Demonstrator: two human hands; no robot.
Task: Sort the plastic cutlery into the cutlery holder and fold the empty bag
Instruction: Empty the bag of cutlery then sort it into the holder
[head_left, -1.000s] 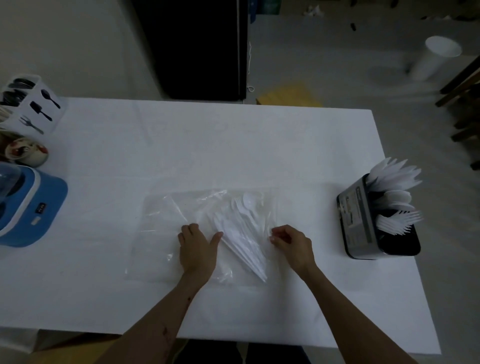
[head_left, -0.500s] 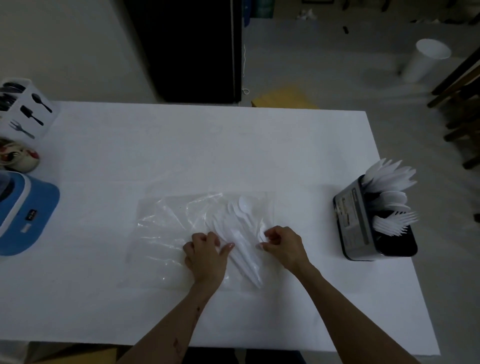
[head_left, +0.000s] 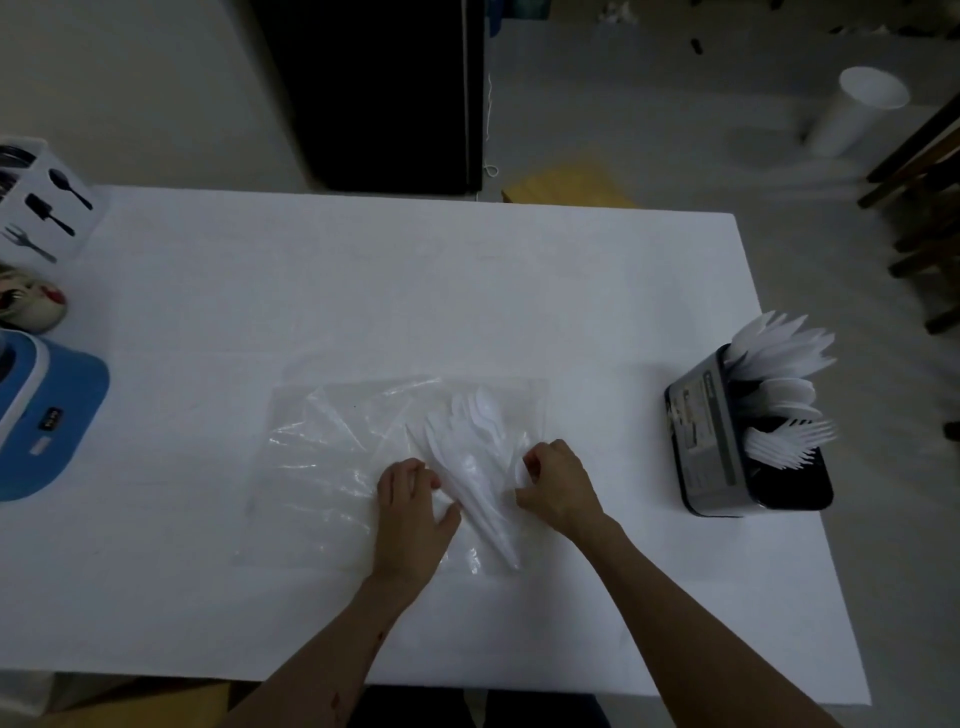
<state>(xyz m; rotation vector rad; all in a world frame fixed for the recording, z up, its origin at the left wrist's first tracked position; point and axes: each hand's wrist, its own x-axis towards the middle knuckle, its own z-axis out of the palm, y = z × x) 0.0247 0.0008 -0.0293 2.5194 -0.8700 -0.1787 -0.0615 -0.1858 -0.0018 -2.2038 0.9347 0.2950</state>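
From the head view, one clear, crinkled plastic bag (head_left: 363, 457) lies flat on the white table (head_left: 363, 291), near its front middle. One bundle of white plastic cutlery (head_left: 475, 467) lies at the bag's right end; the pieces overlap too much to count. Its long axis runs diagonally, spoon bowls pointing away toward the far side, handle ends pointing toward the person and slightly right. Two bare hands flank it: the left hand (head_left: 410, 514) rests on the bag just left of the bundle, its grip narrow with fingers curled and thumb spread toward the handles; the right hand (head_left: 558, 486) sits at the bundle's right, its grip pinched on the bag's right edge. One black rectangular cutlery holder (head_left: 727, 447) stands near the table's right edge, well apart from the bag, carrying white knives, spoons and forks fanned to the right
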